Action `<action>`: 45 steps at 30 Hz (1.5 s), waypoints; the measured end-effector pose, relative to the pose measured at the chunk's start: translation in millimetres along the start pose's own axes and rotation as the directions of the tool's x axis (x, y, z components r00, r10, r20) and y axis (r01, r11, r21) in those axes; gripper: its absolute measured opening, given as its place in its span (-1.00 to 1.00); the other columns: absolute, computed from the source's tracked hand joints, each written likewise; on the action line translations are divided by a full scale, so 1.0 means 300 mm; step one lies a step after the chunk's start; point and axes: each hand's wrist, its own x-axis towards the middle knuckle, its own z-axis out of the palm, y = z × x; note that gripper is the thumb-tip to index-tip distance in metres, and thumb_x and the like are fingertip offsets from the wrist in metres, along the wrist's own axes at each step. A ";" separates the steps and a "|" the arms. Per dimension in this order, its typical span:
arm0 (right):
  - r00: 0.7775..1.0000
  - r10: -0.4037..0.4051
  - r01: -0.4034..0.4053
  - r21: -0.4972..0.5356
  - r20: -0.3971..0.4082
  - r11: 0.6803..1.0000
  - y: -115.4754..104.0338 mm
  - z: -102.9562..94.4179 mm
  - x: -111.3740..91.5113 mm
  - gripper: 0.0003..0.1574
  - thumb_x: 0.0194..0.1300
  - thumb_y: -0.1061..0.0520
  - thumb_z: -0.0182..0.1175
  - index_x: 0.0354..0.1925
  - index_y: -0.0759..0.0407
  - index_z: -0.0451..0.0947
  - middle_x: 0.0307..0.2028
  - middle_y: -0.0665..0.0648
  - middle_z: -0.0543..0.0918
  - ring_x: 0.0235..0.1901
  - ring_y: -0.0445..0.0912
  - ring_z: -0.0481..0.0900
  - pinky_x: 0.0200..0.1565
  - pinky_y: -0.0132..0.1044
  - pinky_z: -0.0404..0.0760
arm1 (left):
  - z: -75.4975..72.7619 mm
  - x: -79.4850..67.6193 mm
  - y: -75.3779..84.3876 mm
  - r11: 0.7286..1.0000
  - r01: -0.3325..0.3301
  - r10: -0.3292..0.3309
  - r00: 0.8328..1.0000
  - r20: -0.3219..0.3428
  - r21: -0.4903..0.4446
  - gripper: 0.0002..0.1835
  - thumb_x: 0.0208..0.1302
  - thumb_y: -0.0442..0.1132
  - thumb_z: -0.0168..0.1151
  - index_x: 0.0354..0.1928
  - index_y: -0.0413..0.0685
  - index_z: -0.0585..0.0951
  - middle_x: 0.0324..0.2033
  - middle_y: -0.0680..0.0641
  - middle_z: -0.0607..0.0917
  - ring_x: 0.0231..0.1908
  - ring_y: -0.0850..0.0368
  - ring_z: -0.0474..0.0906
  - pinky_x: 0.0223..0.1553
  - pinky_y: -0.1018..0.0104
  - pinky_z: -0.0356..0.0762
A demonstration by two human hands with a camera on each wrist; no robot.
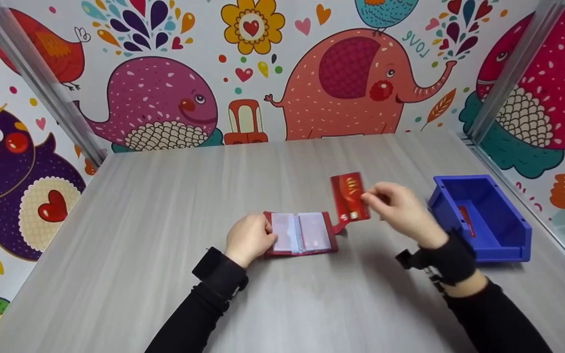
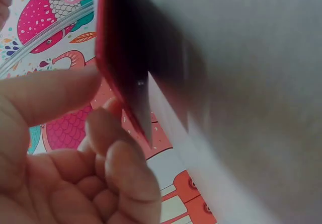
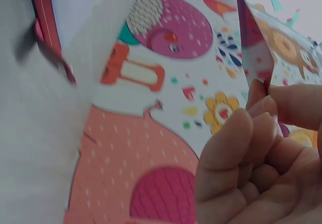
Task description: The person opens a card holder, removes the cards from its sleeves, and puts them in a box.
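- Black sleeves (image 1: 187, 318) of yours come nearest the head camera, entering at the bottom edge, with dark bands (image 1: 451, 260) round both wrists.
- Your red card (image 1: 347, 197) is raised off the table right of centre, thin, flat and rectangular, with gold lettering and a small gold patch near its lower edge.
- Your card holder (image 1: 315, 235) lies open at mid-frame: red cover, filmy whitish pages, red strap (image 1: 341, 227) jutting from its right side.
- Your right hand (image 1: 402, 208) pinches the card's right edge, thumb and fingertips together on it.
- Your left hand (image 1: 248, 239) grips the holder's left edge between thumb and fingers.
- At right you have a smooth blue bin (image 1: 503, 254) with sloped walls, something red (image 1: 466, 220) inside.
- Your table (image 1: 140, 235) shows pale grey, streaky grain.
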 end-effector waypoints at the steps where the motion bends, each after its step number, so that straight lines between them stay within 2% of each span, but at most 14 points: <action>1: 1.000 0.013 -0.013 -0.007 -0.008 1.000 0.001 -0.020 -0.008 -0.80 0.44 0.13 0.17 -0.28 0.25 0.60 -0.52 0.02 0.51 -0.59 -0.15 0.45 -0.51 -0.34 0.44 | 0.000 -0.001 0.001 1.000 -0.002 0.002 1.000 0.005 0.010 -0.88 0.02 -0.26 0.40 -0.57 -0.02 0.63 -0.53 0.06 0.61 -0.48 0.10 0.51 -0.42 0.15 0.48; 11: 0.985 0.133 -0.142 -0.080 -0.105 0.987 0.046 -0.242 -0.092 -0.62 0.47 -0.04 0.13 -0.13 0.27 0.60 -0.37 0.16 0.60 -0.49 -0.14 0.53 -0.45 -0.35 0.53 | 0.018 0.005 -0.002 0.999 -0.017 0.015 0.999 0.050 0.045 -0.91 -0.06 -0.35 0.33 -0.59 -0.07 0.59 -0.56 0.04 0.59 -0.50 0.04 0.51 -0.43 0.13 0.48; 17: 0.972 0.182 -0.198 -0.098 -0.151 0.975 0.103 -0.371 -0.132 -0.59 0.49 -0.03 0.10 -0.13 0.33 0.57 -0.40 0.06 0.58 -0.49 -0.17 0.50 -0.46 -0.37 0.52 | 0.030 0.008 -0.009 0.999 -0.022 0.020 0.998 0.059 0.040 -0.85 -0.08 -0.39 0.31 -0.62 -0.05 0.53 -0.59 0.04 0.54 -0.52 0.06 0.46 -0.44 0.15 0.46; 20: 0.959 0.235 -0.253 -0.104 -0.160 0.962 0.136 -0.416 -0.150 -0.52 0.50 -0.07 0.05 -0.08 0.37 0.54 -0.38 0.05 0.56 -0.47 -0.18 0.50 -0.44 -0.38 0.54 | 0.030 0.009 -0.011 0.999 -0.019 0.017 0.998 0.062 0.035 -0.87 -0.09 -0.39 0.30 -0.61 -0.06 0.54 -0.58 0.04 0.55 -0.51 0.06 0.47 -0.43 0.15 0.47; 26: 0.912 0.377 -0.399 -0.138 -0.162 0.907 0.205 -0.468 -0.179 -0.38 0.51 -0.22 -0.05 -0.05 0.36 0.46 -0.28 0.21 0.48 -0.46 -0.10 0.45 -0.45 -0.33 0.53 | 0.032 0.012 -0.014 1.000 -0.012 0.010 0.997 0.074 0.024 -0.93 -0.09 -0.38 0.29 -0.58 -0.09 0.59 -0.56 0.03 0.57 -0.48 0.04 0.49 -0.39 0.14 0.48; 32: 0.872 0.473 -0.488 -0.142 -0.126 0.862 0.281 -0.516 -0.200 -0.32 0.53 -0.25 -0.14 -0.03 0.38 0.41 -0.34 0.17 0.50 -0.45 -0.07 0.44 -0.42 -0.28 0.54 | 0.026 0.009 -0.011 1.000 -0.008 0.007 0.995 0.099 0.012 -0.95 -0.07 -0.39 0.28 -0.55 -0.13 0.59 -0.56 0.03 0.55 -0.48 0.06 0.47 -0.39 0.17 0.47; 39: 0.853 0.508 -0.522 -0.207 -0.122 0.827 0.358 -0.545 -0.217 -0.31 0.56 -0.17 -0.17 -0.06 0.50 0.40 -0.36 0.24 0.52 -0.43 -0.03 0.44 -0.44 -0.30 0.56 | 0.023 0.016 -0.019 1.000 -0.009 0.011 0.992 0.122 -0.013 -0.98 -0.08 -0.38 0.28 -0.53 -0.18 0.61 -0.54 0.03 0.55 -0.49 0.08 0.45 -0.39 0.20 0.46; 45: 0.833 0.548 -0.547 -0.251 -0.070 0.799 0.397 -0.549 -0.217 -0.30 0.56 -0.17 -0.16 -0.06 0.53 0.37 -0.29 0.35 0.53 -0.37 0.06 0.47 -0.43 -0.28 0.59 | 0.021 0.015 -0.025 0.999 -0.019 0.024 0.992 0.126 -0.037 -0.97 -0.08 -0.38 0.27 -0.53 -0.21 0.63 -0.53 0.02 0.57 -0.49 0.09 0.45 -0.39 0.21 0.46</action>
